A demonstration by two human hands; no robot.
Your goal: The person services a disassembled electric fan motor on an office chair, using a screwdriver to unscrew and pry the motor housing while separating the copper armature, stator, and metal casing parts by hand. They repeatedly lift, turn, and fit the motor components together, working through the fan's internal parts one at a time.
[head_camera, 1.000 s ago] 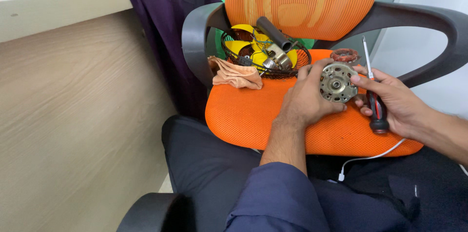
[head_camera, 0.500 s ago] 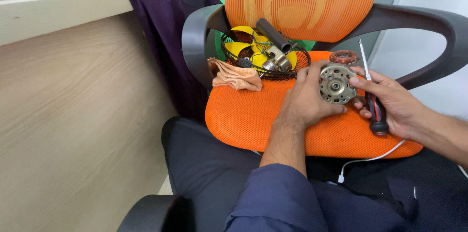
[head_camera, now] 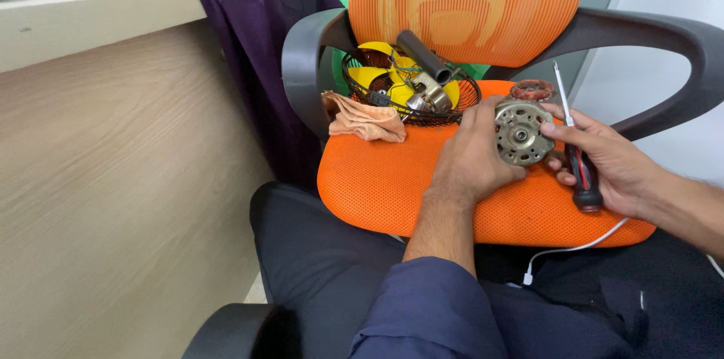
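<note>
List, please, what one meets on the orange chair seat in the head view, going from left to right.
Crumpled cloth → left hand → round metal motor part → right hand holding a screwdriver.

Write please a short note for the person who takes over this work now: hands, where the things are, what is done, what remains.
Left hand: grips the round grey metal motor housing, propped on the orange mesh chair seat.
Right hand: holds the black-and-red handled screwdriver, tip pointing up, and touches the housing.
Behind: copper-wound coil, black wire fan guard with yellow blades, tan cloth.
Done: fan is apart.
Left: housing work, unclear what.
</note>
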